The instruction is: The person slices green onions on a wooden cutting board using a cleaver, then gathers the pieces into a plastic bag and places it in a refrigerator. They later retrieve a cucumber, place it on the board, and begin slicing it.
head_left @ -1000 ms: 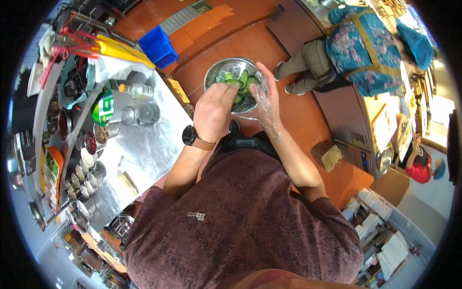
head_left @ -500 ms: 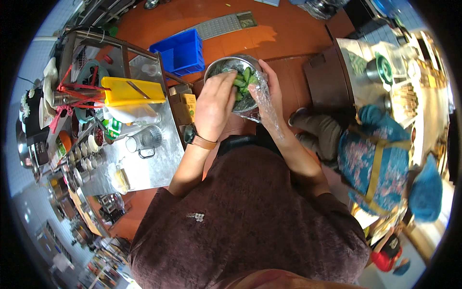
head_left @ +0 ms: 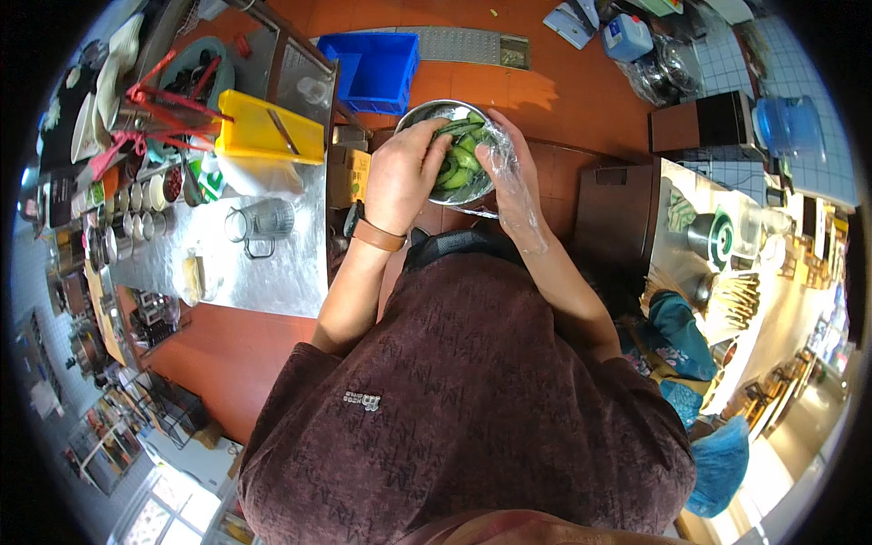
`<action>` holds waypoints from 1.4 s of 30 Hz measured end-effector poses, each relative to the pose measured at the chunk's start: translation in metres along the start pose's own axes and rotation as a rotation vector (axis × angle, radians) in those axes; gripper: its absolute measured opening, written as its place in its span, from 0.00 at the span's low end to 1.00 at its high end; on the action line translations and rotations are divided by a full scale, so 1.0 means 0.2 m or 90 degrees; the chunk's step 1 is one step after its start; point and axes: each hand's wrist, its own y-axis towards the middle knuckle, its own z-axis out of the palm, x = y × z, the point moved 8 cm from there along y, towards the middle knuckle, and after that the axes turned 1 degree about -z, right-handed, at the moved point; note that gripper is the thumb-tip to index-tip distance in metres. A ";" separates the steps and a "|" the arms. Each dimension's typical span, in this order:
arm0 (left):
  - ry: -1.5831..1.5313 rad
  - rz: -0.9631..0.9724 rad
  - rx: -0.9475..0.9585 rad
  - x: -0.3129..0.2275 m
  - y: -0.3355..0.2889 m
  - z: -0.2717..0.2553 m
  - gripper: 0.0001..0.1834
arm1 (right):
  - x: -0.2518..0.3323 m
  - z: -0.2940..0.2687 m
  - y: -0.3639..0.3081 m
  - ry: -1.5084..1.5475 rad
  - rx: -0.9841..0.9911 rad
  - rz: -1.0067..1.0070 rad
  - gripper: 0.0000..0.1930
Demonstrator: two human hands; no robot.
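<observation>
Pale-fleshed, dark-skinned cucumber pieces (head_left: 461, 163) fill a round metal bowl (head_left: 429, 111) in front of my body. My left hand (head_left: 406, 174) is bare, with a watch on a brown strap at the wrist. It reaches over the bowl's left side, thumb and fingers closed on a cucumber piece at the top. Loose clear plastic, like a disposable glove, covers my right hand (head_left: 518, 177). That hand grips the bowl's right side, its thumb over the rim by the cucumber and its other fingers along the outside.
Left of me, a steel table (head_left: 282, 282) bears a glass jug (head_left: 261, 222) and a yellow slicer-like board (head_left: 270, 129). A blue crate (head_left: 372, 77) stands on the floor beyond. At right, a person in a blue patterned garment (head_left: 677, 341) is beside a loaded counter (head_left: 772, 300).
The view has shifted, and the person at right appears lower. My left fingers have spread from lying together over the cucumber to a thumb-and-finger grip. The right hand still holds the bowl.
</observation>
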 end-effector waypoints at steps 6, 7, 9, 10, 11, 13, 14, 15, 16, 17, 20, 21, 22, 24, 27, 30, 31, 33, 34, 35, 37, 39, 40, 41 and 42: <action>-0.305 -0.283 0.054 0.27 -0.12 -0.09 0.14 | -0.07 0.15 -0.01 -0.053 0.029 0.053 0.35; -0.335 -0.277 0.055 0.30 -0.13 -0.10 0.14 | -0.08 0.17 -0.02 -0.062 0.034 0.053 0.35; -0.396 -0.263 0.060 0.36 -0.16 -0.11 0.14 | -0.09 0.21 -0.03 -0.070 0.041 0.053 0.35; -0.404 -0.268 0.062 0.37 -0.17 -0.13 0.14 | -0.10 0.23 -0.04 -0.075 0.043 0.052 0.35; -0.406 -0.269 0.065 0.38 -0.18 -0.14 0.13 | -0.11 0.24 -0.04 -0.069 0.044 0.057 0.35; -0.409 -0.273 0.075 0.40 -0.20 -0.15 0.12 | -0.13 0.26 -0.06 -0.055 0.044 0.071 0.35; -0.405 -0.273 0.068 0.40 -0.20 -0.17 0.11 | -0.12 0.28 -0.07 -0.057 0.048 0.065 0.35; -0.389 -0.276 0.064 0.39 -0.21 -0.19 0.11 | -0.11 0.30 -0.07 -0.060 0.051 0.058 0.35; -0.373 -0.280 0.060 0.39 -0.21 -0.20 0.11 | -0.10 0.31 -0.07 -0.063 0.054 0.050 0.35; -0.357 -0.283 0.055 0.38 -0.22 -0.22 0.10 | -0.11 0.32 -0.08 -0.063 0.052 0.051 0.35; -0.404 -0.262 -0.006 0.36 -0.24 -0.28 0.13 | -0.12 0.34 -0.09 -0.067 0.047 0.057 0.34; -0.431 -0.252 -0.029 0.36 -0.25 -0.29 0.14 | -0.12 0.35 -0.09 -0.072 0.046 0.060 0.32; -0.488 -0.232 -0.024 0.37 -0.26 -0.31 0.18 | -0.12 0.36 -0.09 -0.076 0.046 0.063 0.31; -0.717 -0.253 -0.078 0.36 -0.30 -0.32 0.23 | -0.11 0.38 -0.11 -0.037 0.047 0.073 0.28; -1.002 -0.342 -0.116 0.24 -0.39 -0.38 0.29 | -0.12 0.37 -0.13 0.016 0.036 0.102 0.24; -1.028 -0.192 -0.004 -0.05 -0.47 -0.50 0.32 | -0.10 0.39 -0.16 0.033 0.011 0.134 0.24; -1.039 -0.079 0.069 -0.18 -0.52 -0.55 0.32 | -0.08 0.40 -0.17 -0.002 0.011 0.132 0.26; -1.041 -0.078 0.197 -0.39 -0.59 -0.62 0.36 | -0.03 0.43 -0.20 -0.063 0.044 0.087 0.30; -1.053 -0.075 0.292 -0.46 -0.62 -0.62 0.37 | -0.03 0.45 -0.22 -0.028 0.028 0.128 0.31; -1.068 -0.051 0.410 -0.51 -0.65 -0.63 0.38 | -0.03 0.46 -0.22 -0.048 0.057 0.110 0.32; -1.051 0.006 0.535 -0.56 -0.69 -0.66 0.39 | -0.02 0.49 -0.23 -0.069 0.070 0.085 0.33; -1.040 0.051 0.475 -0.58 -0.67 -0.72 0.40 | -0.05 0.52 -0.24 -0.067 0.097 0.098 0.33; -1.041 0.069 0.412 -0.59 -0.65 -0.74 0.40 | -0.05 0.54 -0.25 -0.066 0.110 0.103 0.34; -1.034 0.106 0.390 -0.59 -0.65 -0.75 0.41 | -0.05 0.56 -0.25 -0.070 0.116 0.100 0.34; -1.028 0.142 0.373 -0.60 -0.65 -0.76 0.41 | -0.04 0.58 -0.26 -0.073 0.118 0.095 0.34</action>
